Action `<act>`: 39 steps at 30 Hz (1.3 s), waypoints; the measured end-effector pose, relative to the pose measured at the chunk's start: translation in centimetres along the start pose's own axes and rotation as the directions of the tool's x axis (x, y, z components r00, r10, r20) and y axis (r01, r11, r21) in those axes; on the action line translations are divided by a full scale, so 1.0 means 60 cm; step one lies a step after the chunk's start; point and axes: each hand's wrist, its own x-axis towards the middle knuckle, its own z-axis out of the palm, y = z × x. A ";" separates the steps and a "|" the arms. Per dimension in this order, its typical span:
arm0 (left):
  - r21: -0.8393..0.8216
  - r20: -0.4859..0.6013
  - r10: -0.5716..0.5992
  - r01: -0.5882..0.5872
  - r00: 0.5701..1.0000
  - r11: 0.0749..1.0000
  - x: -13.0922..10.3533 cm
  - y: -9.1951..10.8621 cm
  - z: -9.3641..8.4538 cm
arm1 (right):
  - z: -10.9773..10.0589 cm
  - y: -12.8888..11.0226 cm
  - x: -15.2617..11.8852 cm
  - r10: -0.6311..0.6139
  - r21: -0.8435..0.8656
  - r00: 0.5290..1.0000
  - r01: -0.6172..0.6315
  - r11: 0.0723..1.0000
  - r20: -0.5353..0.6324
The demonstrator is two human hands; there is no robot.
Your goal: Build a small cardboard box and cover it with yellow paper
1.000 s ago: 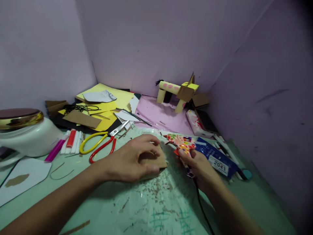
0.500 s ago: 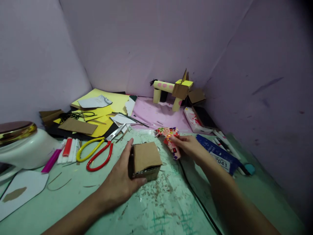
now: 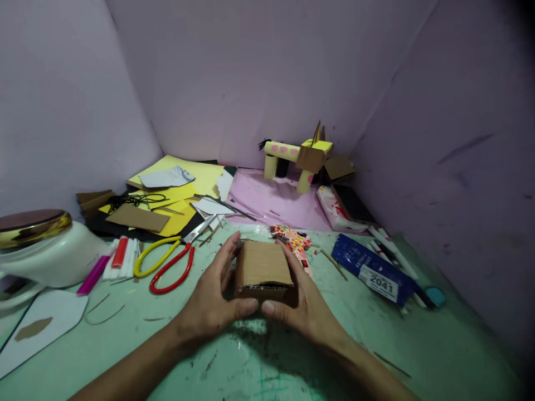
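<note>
Two hands close on one small cardboard box (image 3: 262, 269), which sits on the green worktop (image 3: 125, 340) near the middle, a little toward the near edge. Your left hand (image 3: 213, 298) cups its left face, thumb laid along the front lower edge; your right hand (image 3: 303, 303) mirrors it on the right face, thumb tips nearly meeting under the front. Both are pressed against the box, fingers around its sides.

Judgement: the top panel looks slightly lifted at the front seam, so press evenly from both sides and keep the box flat on the worktop. Keep fingertips off the seam itself.

The patterned glue gun (image 3: 296, 243) lies just behind the box toward the far edge. The scissors (image 3: 169, 258) lie to the left, well apart.
</note>
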 end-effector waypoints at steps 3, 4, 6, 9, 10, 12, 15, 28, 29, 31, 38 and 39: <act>-0.085 0.034 -0.031 0.034 0.999 0.996 0.002 0.003 0.008 | 0.003 -0.001 0.000 -0.013 -0.013 0.998 0.012 1.000 -0.054; -0.116 0.035 -0.043 0.047 0.998 0.992 0.003 0.003 0.010 | 0.003 -0.001 0.000 -0.012 -0.007 0.998 0.012 1.000 -0.065; -0.159 0.020 -0.060 0.062 0.998 0.985 0.004 0.003 0.013 | 0.003 0.000 0.000 -0.012 0.016 0.997 0.013 1.000 -0.073; -0.190 0.006 -0.051 0.052 0.999 0.980 0.006 -0.002 0.014 | 0.005 0.002 0.002 -0.023 -0.004 0.994 0.023 1.000 -0.108; -0.193 0.010 -0.042 0.043 0.999 0.980 0.006 -0.004 0.013 | 0.007 0.003 0.002 -0.029 -0.027 0.991 0.025 0.999 -0.130; -0.197 0.012 -0.017 0.019 1.000 0.980 0.008 -0.008 0.012 | 0.010 0.004 0.004 -0.035 -0.067 0.985 0.024 0.997 -0.169; -0.208 -0.013 0.014 -0.016 1.000 0.978 0.008 -0.014 0.012 | 0.015 0.006 0.007 -0.040 -0.075 0.982 0.026 0.997 -0.184; -0.319 -0.069 0.053 -0.072 0.996 0.945 0.008 -0.025 0.028 | 0.021 0.023 0.010 -0.058 -0.070 0.961 0.040 0.997 -0.271; -0.325 -0.072 0.044 -0.065 0.996 0.944 0.008 -0.025 0.028 | 0.021 0.024 0.010 -0.063 -0.081 0.959 0.042 0.996 -0.275; -0.337 -0.080 0.030 -0.055 0.996 0.940 0.009 -0.024 0.029 | 0.021 0.024 0.010 -0.068 -0.100 0.960 0.042 0.994 -0.272; -0.360 -0.093 -0.028 -0.008 0.995 0.933 0.013 -0.014 0.030 | 0.014 0.025 0.011 -0.070 -0.082 0.966 0.051 0.995 -0.250; -0.359 -0.095 -0.035 -0.001 0.995 0.933 0.012 -0.012 0.031 | 0.012 0.025 0.012 -0.075 -0.088 0.967 0.055 0.995 -0.242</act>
